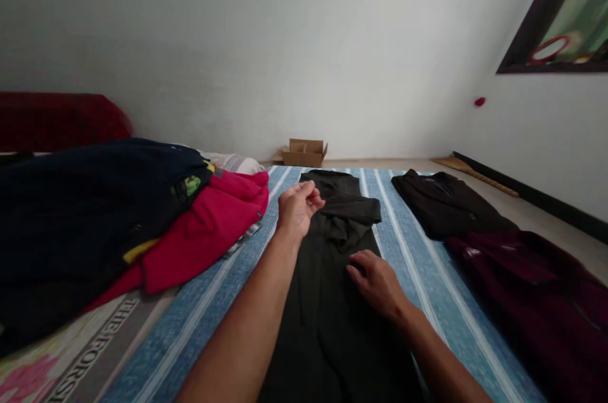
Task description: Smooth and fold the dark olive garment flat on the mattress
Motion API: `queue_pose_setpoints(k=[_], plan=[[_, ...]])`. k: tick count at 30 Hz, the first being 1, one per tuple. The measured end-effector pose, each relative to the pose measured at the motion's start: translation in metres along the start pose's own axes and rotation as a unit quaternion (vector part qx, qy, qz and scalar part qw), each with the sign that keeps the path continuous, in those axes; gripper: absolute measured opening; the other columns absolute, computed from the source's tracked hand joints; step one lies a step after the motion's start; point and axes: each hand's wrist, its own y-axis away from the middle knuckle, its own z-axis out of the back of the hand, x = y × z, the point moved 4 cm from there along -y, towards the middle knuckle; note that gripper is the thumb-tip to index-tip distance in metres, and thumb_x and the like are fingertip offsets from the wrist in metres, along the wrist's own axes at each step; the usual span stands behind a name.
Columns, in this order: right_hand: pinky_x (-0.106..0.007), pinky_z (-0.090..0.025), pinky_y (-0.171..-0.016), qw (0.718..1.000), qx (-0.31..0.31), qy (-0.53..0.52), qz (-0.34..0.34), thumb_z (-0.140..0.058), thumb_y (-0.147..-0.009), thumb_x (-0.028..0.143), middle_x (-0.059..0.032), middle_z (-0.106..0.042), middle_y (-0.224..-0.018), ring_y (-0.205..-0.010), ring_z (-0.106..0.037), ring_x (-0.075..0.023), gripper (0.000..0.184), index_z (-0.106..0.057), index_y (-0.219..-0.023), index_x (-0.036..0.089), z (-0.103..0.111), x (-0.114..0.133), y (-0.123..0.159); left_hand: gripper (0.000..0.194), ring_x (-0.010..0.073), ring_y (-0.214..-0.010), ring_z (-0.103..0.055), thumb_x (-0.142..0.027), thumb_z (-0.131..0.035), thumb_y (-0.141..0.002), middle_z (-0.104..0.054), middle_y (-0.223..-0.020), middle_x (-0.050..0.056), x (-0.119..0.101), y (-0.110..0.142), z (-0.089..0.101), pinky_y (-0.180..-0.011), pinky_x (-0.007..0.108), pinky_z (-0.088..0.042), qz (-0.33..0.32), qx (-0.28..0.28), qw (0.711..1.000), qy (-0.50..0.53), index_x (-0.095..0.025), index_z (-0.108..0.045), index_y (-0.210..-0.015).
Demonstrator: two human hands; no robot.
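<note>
A long dark garment lies lengthwise in front of me, its far end narrowed and a sleeve folded across it. Over the garment's left edge, near the far end, I see my left hand raised with its fingers curled in. No cloth shows between those fingers. Lower down, my right hand rests at the garment's right side, palm down, its fingers loosely bent and apart. Whether the fingertips press on the cloth is hard to tell.
Beneath is a blue striped sheet. To the left are heaped a navy garment and a pink one. A folded black garment and a maroon one lie right. A cardboard box stands by the wall.
</note>
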Motion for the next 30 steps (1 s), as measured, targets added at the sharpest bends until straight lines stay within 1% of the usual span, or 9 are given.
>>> queue_pose_setpoints(k=[2,4,7,10,12,15,19,25,30], plan=[[-0.024,-0.044,-0.069,1.0,-0.006,-0.001,-0.001,-0.049,-0.088,0.024,-0.0035,-0.064,-0.086,-0.079,-0.061,-0.0155,0.017,-0.066,-0.089,0.021,-0.002,-0.003,-0.009,0.014,0.005,-0.044,-0.05,-0.018,-0.063,-0.078,-0.054,-0.057,-0.004,0.026,-0.01,0.014,-0.052,0.021,-0.049,0.026,-0.037,0.999,-0.023,-0.015,-0.052,-0.071],[-0.024,-0.044,-0.07,1.0,-0.012,-0.008,0.004,-0.049,-0.088,0.023,-0.0034,-0.063,-0.086,-0.08,-0.061,-0.0156,0.017,-0.066,-0.088,0.021,-0.003,-0.004,-0.019,0.012,0.0054,-0.044,-0.05,-0.017,-0.06,-0.08,-0.054,-0.056,-0.003,0.042,-0.019,0.024,-0.05,0.021,-0.049,0.033,-0.059,0.997,-0.04,-0.014,-0.051,-0.07],[-0.025,-0.044,-0.073,0.999,-0.035,-0.017,0.012,-0.048,-0.087,0.022,-0.0037,-0.064,-0.087,-0.082,-0.06,-0.0162,0.017,-0.065,-0.088,0.021,-0.004,-0.005,-0.034,0.013,0.0062,-0.041,-0.051,-0.018,-0.06,-0.078,-0.054,-0.053,-0.003,0.058,-0.03,0.034,-0.047,0.021,-0.048,0.035,-0.092,0.993,-0.065,-0.015,-0.051,-0.069],[-0.026,-0.045,-0.074,0.997,-0.069,-0.011,0.023,-0.045,-0.088,0.021,-0.0049,-0.064,-0.089,-0.084,-0.059,-0.017,0.02,-0.065,-0.087,0.02,-0.012,-0.007,-0.046,0.016,0.0063,-0.039,-0.05,-0.022,-0.063,-0.074,-0.054,-0.05,-0.004,0.072,-0.041,0.041,-0.044,0.02,-0.046,0.03,-0.12,0.988,-0.089,-0.015,-0.051,-0.066],[-0.028,-0.045,-0.077,0.995,-0.095,0.003,0.039,-0.043,-0.089,0.019,-0.0065,-0.064,-0.092,-0.087,-0.059,-0.0183,0.023,-0.065,-0.087,0.019,-0.02,-0.009,-0.047,0.018,0.0062,-0.038,-0.05,-0.023,-0.066,-0.07,-0.054,-0.049,-0.004,0.082,-0.047,0.045,-0.042,0.019,-0.045,0.023,-0.131,0.985,-0.107,-0.015,-0.051,-0.064],[-0.032,-0.044,-0.083,0.989,-0.131,0.036,0.066,-0.041,-0.089,0.018,-0.0089,-0.064,-0.099,-0.093,-0.057,-0.0207,0.025,-0.066,-0.088,0.018,-0.031,-0.01,-0.041,0.02,0.0062,-0.037,-0.049,-0.023,-0.07,-0.063,-0.056,-0.048,-0.003,0.095,-0.05,0.051,-0.04,0.017,-0.043,0.017,-0.135,0.982,-0.129,-0.015,-0.052,-0.061],[-0.034,-0.042,-0.087,0.987,-0.123,0.062,0.087,-0.043,-0.088,0.017,-0.0085,-0.065,-0.101,-0.096,-0.057,-0.0214,0.025,-0.067,-0.086,0.019,-0.039,-0.01,-0.035,0.018,0.0069,-0.04,-0.051,-0.024,-0.071,-0.06,-0.058,-0.051,-0.001,0.102,-0.049,0.057,-0.044,0.019,-0.045,0.018,-0.119,0.983,-0.136,-0.014,-0.056,-0.062],[-0.035,-0.04,-0.087,0.99,-0.088,0.08,0.077,-0.044,-0.088,0.016,-0.0063,-0.066,-0.101,-0.094,-0.058,-0.0203,0.026,-0.068,-0.079,0.02,-0.04,-0.012,-0.039,0.013,0.0075,-0.043,-0.053,-0.02,-0.066,-0.058,-0.059,-0.054,-0.001,0.099,-0.048,0.059,-0.047,0.021,-0.047,0.032,-0.086,0.988,-0.123,-0.015,-0.056,-0.063],[-0.034,-0.04,-0.086,0.989,-0.086,0.09,0.076,-0.045,-0.087,0.017,-0.0056,-0.066,-0.102,-0.093,-0.058,-0.0202,0.025,-0.068,-0.079,0.022,-0.04,-0.012,-0.038,0.011,0.0075,-0.044,-0.053,-0.018,-0.063,-0.056,-0.059,-0.055,-0.001,0.098,-0.047,0.059,-0.049,0.022,-0.048,0.043,-0.075,0.991,-0.102,-0.015,-0.054,-0.062]])
